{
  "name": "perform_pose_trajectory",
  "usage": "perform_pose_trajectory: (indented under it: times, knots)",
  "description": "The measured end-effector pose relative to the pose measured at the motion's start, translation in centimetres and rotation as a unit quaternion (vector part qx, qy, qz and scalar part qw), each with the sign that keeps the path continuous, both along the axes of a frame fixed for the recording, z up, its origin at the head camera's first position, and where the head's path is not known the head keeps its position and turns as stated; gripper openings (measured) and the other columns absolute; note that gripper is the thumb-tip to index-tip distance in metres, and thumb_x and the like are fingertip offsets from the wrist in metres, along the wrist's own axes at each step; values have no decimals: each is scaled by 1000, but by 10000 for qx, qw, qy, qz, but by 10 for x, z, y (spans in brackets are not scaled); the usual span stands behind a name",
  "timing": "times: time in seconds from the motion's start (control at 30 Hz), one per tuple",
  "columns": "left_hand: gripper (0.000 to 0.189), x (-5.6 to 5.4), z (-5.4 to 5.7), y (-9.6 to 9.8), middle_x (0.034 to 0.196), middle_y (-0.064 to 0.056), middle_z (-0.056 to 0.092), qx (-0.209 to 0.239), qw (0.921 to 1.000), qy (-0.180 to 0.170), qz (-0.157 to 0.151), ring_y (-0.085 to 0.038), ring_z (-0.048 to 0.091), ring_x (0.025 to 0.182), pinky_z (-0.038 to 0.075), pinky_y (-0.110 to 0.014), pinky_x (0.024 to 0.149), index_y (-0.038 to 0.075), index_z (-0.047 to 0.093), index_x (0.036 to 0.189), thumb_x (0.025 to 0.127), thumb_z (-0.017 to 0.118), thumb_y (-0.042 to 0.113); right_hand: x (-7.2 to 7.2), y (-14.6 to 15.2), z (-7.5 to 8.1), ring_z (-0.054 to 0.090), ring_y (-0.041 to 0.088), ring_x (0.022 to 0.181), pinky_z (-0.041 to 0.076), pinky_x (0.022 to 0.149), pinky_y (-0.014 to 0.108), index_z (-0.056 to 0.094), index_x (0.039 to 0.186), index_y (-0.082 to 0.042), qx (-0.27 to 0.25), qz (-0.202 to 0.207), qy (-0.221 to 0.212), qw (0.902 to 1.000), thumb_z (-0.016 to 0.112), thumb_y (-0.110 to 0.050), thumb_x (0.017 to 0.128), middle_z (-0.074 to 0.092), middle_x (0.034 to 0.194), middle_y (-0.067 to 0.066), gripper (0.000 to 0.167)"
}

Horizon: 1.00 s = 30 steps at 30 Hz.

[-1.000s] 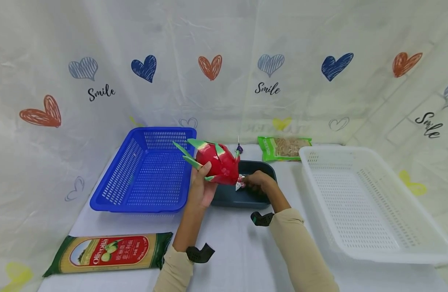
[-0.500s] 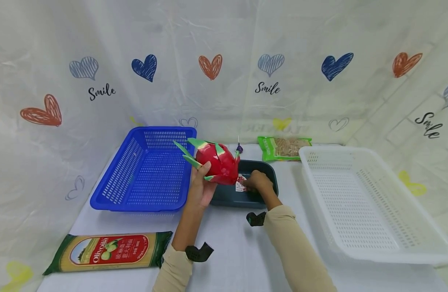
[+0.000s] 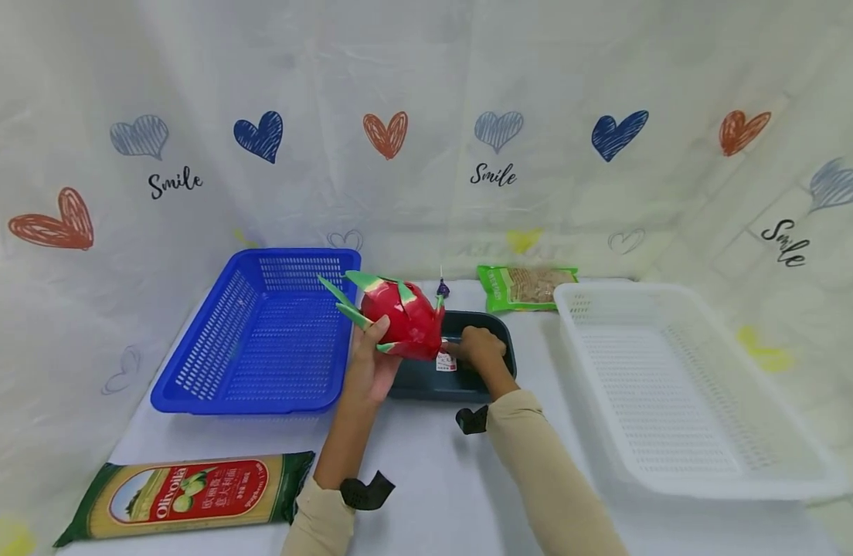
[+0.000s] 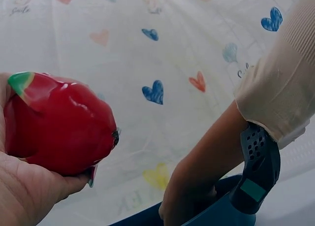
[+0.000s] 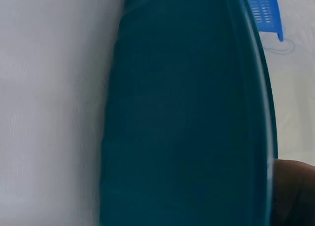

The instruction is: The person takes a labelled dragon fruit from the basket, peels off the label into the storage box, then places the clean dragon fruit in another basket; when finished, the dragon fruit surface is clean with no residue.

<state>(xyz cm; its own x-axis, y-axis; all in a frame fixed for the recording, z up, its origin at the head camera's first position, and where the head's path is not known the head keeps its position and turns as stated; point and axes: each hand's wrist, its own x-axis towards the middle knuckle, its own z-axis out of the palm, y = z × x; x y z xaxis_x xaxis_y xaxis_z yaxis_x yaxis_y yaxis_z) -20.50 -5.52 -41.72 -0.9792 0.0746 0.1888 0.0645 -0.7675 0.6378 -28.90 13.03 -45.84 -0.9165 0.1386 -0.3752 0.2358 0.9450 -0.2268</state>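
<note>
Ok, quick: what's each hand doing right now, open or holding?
Left hand: holding the dragon fruit.
Right hand: in the tray, at a small packet; whether it grips cannot be told.

Dragon fruit (image 3: 402,320) hides the dark tray (image 3: 426,390)'s far L corner, print on the white pkt (image 3: 446,363) is too tiny to read, R grip (image 3: 478,347) has fingertips mostly out of sight — can't tell if they pinch it — & L wrist view's edge cuts off L grip (image 4: 29,191).

A white sheet (image 3: 426,62) printed with red, blue and yellow hearts (image 3: 258,137) and "Smile" lettering (image 3: 493,175) hangs behind a white-covered counter (image 3: 433,479).
</note>
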Motion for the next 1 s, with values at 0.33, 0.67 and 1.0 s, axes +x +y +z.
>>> perform_pose_trajectory:
  times: [0.33,0.67,1.0]
  knots:
    - [66,-1,-2,0,148,-6,40,-91,9999,95,-106,-28,35,141,53,-36,98,22,31,147,89,60,13,-13,12,6,58,15,55,52,52,21,69,76,-6,-412,681,-870,9930,74,-36,86,59,63,5,32]
    - [64,0,-3,-1,149,-6,40,-108,9999,55,-70,-28,36,141,52,-37,100,23,32,147,90,59,12,-14,16,6,64,15,59,56,56,23,64,78,-5,-959,289,-1024,9897,73,-26,88,63,69,8,25]
    - [61,0,-2,-1,146,-6,43,15,9996,56,-261,-27,38,139,53,-35,98,21,34,146,91,58,15,-15,20,2,67,18,61,57,56,26,64,85,-4,-1261,189,-951,9873,73,-26,88,65,74,10,23]
